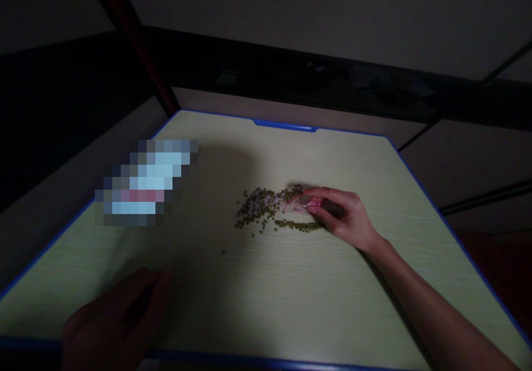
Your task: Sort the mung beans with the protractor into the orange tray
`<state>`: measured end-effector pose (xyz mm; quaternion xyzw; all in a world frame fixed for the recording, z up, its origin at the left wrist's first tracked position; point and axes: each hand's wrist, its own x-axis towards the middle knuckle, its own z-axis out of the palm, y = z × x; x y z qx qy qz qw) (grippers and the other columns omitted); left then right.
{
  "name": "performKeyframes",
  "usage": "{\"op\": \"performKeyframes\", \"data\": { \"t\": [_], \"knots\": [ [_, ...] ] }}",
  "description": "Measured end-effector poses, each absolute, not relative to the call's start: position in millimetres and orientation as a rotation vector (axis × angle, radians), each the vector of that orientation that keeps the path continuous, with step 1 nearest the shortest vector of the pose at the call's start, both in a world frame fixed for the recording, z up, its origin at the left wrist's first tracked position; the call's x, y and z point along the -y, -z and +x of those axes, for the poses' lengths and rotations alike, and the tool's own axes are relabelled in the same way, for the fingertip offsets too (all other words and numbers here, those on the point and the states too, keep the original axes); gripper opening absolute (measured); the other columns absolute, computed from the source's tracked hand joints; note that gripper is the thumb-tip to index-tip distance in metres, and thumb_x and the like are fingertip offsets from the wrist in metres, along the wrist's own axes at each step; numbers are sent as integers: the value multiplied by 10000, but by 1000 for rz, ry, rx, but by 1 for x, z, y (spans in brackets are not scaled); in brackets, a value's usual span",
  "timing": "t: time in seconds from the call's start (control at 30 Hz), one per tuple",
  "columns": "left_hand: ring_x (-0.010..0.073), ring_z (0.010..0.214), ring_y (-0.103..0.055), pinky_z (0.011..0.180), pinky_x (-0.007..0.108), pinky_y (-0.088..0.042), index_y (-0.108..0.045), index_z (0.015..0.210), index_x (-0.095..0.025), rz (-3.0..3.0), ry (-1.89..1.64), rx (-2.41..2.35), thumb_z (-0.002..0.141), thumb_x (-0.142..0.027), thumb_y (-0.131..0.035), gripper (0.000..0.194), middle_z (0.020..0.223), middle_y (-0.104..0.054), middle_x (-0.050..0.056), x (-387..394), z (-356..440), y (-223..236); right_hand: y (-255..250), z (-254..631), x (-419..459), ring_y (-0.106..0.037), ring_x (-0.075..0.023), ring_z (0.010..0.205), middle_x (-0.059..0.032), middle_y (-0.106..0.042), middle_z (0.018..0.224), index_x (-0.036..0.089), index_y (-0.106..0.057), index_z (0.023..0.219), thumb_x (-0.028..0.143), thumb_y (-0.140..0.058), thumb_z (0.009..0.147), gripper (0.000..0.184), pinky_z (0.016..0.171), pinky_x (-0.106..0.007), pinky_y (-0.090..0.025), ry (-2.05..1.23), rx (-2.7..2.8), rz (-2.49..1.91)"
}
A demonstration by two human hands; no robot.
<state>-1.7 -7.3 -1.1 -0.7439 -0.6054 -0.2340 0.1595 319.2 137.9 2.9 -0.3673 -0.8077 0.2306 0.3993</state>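
A scatter of small green beans lies in the middle of a pale green table with a blue rim. My right hand rests at the right edge of the pile, fingers closed on a small pinkish clear piece, perhaps a plastic bag, that touches the beans. My left hand lies in shadow near the table's front left edge, fingers together and flat on the surface, holding nothing that I can see.
A blurred-out light blue object lies on the left part of the table. A dark reddish post rises behind the far left corner. The room around the table is dim.
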Motion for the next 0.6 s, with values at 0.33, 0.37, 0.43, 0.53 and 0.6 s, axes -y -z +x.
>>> {"op": "performKeyframes", "data": {
  "t": [0.33, 0.37, 0.43, 0.53, 0.6],
  "knots": [
    [54, 500, -562, 468, 161, -437, -528, 752, -218, -2049, 782, 1737, 911, -437, -346, 325, 647, -583, -69, 6, 0, 6, -3, 319, -136, -685, -155, 714, -63, -751, 904, 147, -696, 996, 105, -625, 764, 247, 661, -262, -560, -630, 2059, -891],
    [52, 499, -566, 462, 147, -436, -531, 751, -215, -2073, 756, 1751, 911, -430, -349, 324, 642, -588, -68, 6, 1, 4, -3, 318, -136, -686, -158, 727, -65, -750, 914, 146, -695, 1000, 103, -622, 765, 249, 669, -265, -559, -628, 2057, -891],
    [53, 478, -561, 445, 137, -428, -524, 729, -210, -2092, 765, 1730, 915, -421, -335, 339, 614, -589, -66, 4, 3, 0, -3, 316, -136, -687, -163, 738, -69, -749, 922, 144, -693, 1006, 107, -615, 772, 250, 673, -269, -558, -627, 2052, -898],
    [51, 476, -560, 447, 121, -428, -522, 722, -212, -2091, 792, 1740, 912, -423, -338, 339, 600, -590, -68, 2, 5, -2, -3, 312, -137, -692, -169, 743, -72, -750, 919, 139, -693, 1006, 112, -609, 775, 247, 679, -272, -558, -614, 2044, -913],
    [53, 490, -567, 459, 116, -435, -536, 726, -214, -2071, 816, 1762, 904, -439, -360, 336, 617, -597, -64, 1, 5, 0, -3, 311, -136, -697, -175, 767, -74, -751, 931, 139, -692, 1006, 106, -605, 772, 252, 705, -277, -557, -600, 2038, -925]
  ]
}}
